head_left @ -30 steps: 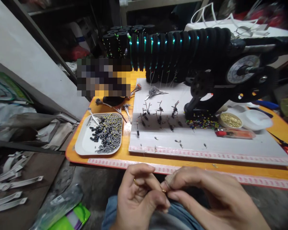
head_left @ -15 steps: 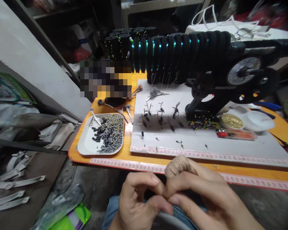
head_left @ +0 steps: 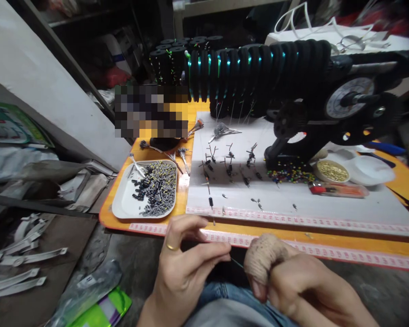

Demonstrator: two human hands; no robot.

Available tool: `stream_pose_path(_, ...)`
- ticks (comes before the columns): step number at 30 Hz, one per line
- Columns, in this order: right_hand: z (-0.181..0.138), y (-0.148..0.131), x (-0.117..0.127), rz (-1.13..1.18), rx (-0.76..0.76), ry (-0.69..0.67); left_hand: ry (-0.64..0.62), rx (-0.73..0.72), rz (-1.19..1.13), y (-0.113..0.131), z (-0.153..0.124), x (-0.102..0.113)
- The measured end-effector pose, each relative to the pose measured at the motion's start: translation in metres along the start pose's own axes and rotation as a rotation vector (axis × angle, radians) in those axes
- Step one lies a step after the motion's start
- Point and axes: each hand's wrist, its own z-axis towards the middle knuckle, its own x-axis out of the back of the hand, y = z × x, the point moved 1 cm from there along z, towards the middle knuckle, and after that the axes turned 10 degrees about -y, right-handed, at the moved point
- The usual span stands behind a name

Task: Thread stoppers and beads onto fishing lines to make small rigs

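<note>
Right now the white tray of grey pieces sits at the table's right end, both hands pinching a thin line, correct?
No: the head view shows the white tray at the left end of the table. Left hand and right hand do pinch a thin line.

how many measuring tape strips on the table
2: first strip on the white board's front edge, second strip on the orange table's front edge; none seems hidden.

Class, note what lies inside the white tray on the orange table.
The white tray holds a heap of small grey and black cylinders, some yellow-tipped, and thin wires at its far-left corner. The floor beneath the heap is hidden.
</note>
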Motion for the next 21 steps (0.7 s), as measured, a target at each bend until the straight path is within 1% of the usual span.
stream_pose_path(2,0.000,0.002,0.001,-0.114,-0.065,0.032,0.022,-0.004,0.058,0.002,-0.001,0.000)
stream_pose_path(3,0.000,0.003,0.001,-0.146,-0.109,0.045,0.014,0.009,0.033,0.004,-0.002,0.000)
stream_pose_path(6,0.000,0.008,0.000,-0.117,-0.249,0.111,-0.035,0.082,-0.154,0.009,0.001,-0.002)
stream_pose_path(8,0.002,0.011,-0.002,-0.080,-0.312,0.131,-0.031,0.123,-0.254,0.011,0.002,-0.003)
stream_pose_path(10,0.004,0.011,-0.003,-0.072,-0.332,0.116,-0.016,0.179,-0.341,0.012,0.003,-0.003)
stream_pose_path(13,0.009,0.009,-0.003,-0.065,-0.323,0.091,-0.007,0.315,-0.521,0.012,0.001,-0.006)
stream_pose_path(15,0.011,0.007,-0.003,-0.056,-0.322,0.083,-0.003,0.369,-0.638,0.012,0.000,-0.008)
stream_pose_path(18,0.013,0.005,-0.002,-0.052,-0.321,0.075,-0.010,0.362,-0.704,0.014,-0.001,-0.008)
stream_pose_path(21,0.012,0.004,-0.002,-0.056,-0.334,0.060,-0.053,0.328,-0.652,0.013,-0.001,-0.006)
